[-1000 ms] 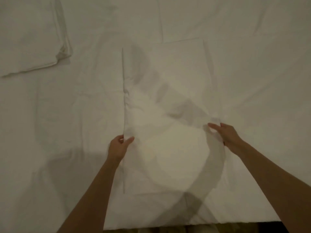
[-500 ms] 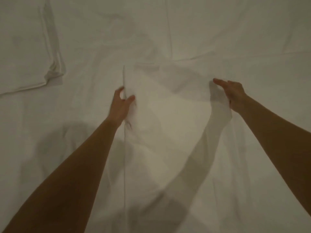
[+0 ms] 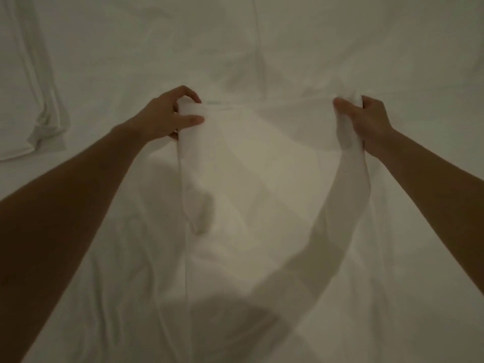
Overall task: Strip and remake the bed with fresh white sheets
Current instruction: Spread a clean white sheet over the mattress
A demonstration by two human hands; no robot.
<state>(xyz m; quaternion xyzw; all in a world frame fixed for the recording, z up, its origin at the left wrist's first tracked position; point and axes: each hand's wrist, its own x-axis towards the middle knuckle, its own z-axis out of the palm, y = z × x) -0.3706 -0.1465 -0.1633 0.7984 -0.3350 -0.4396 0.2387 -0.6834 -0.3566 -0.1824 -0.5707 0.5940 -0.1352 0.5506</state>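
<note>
Basically both grips are clenched on the same piece of white cloth (image 3: 251, 158), one per side. Left hand (image 3: 167, 113) sits left of centre frame w/ thumb on top and fingers curled over a bunched corner; right hand (image 3: 366, 119) mirrors it right of centre, fabric gathered into the fist. Holding two corners well apart keeps the far edge taut btwn them, prob so the piece can be spread or shaken flat w/o twisting.

From the grips the cloth drapes toward the lower frame, a seam or folded edge running down from the left corner; arm shadows fall across it. Can't tell if it's a sheet or a pillowcase, too dim.

Under and around it lies the bed (image 3: 340, 48), already covered in white, creased, filling the frame. Upper left, a folded stack of linen (image 3: 31, 113) rests on the bed, well apart from the hands, likely parked there for a later layer. Judging by that, remake is partway.
</note>
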